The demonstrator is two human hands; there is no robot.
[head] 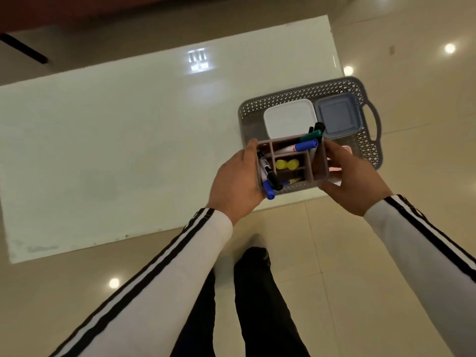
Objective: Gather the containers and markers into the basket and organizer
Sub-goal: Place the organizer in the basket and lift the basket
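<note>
A grey perforated basket (288,97) stands at the table's near right corner. Inside it lie a white lidded container (288,117) and a blue lidded container (338,115), side by side. Over the basket's near half I hold a mauve compartment organizer (320,166) between both hands. My left hand (238,181) grips its left side, my right hand (353,176) grips its right side. Several markers (304,146) with blue, green and black caps stick out of it, and two yellow caps (287,164) show in a middle compartment. A pink item under my right hand is mostly hidden.
The glossy white table (128,140) stretches left and away from the basket. Beige tiled floor (412,73) surrounds it, with ceiling lights reflected. My legs and a shoe (257,253) stand just in front of the table's near edge.
</note>
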